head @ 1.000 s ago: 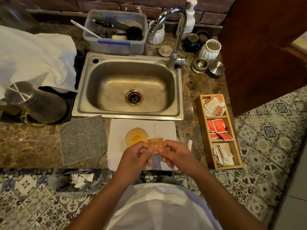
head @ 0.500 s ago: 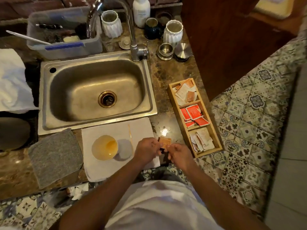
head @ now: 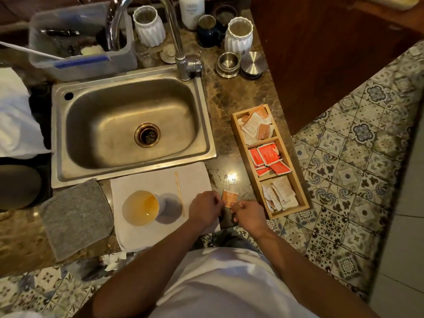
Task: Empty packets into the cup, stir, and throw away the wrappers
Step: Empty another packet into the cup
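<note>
An orange packet [head: 230,198] is held between the two hands just right of the frame's centre, low over the brown stone counter [head: 229,97]. The left hand [head: 205,207] is closed, its fingers pinched on the packet's left edge; the right hand [head: 246,213] is likewise curled shut, its fingertips gripping the packet's lower right corner. Whether the packet is torn open cannot be told.

To the left of the hands, a white cloth [head: 160,177] is spread on the counter below the sink [head: 128,125]. A cup [head: 140,208] is stood on the cloth's left part, and amber liquid is seen at its bottom. A thin wooden stir stick [head: 179,191] is laid on the cloth between the cup and the left hand, running up and down the frame. A grey mat [head: 75,216] is placed just left of the cloth.

At the right of the hands, a wooden tray [head: 236,125] with three compartments is set on the counter. Orange-and-white packets [head: 255,125] are kept in the upper compartment, red packets [head: 267,158] in the middle one, and pale packets [head: 278,195] in the lower one.

Near the bottom left of the frame, below the counter's edge, white scraps [head: 113,260] are seen in a dark spot; what holds them cannot be made out.
</note>
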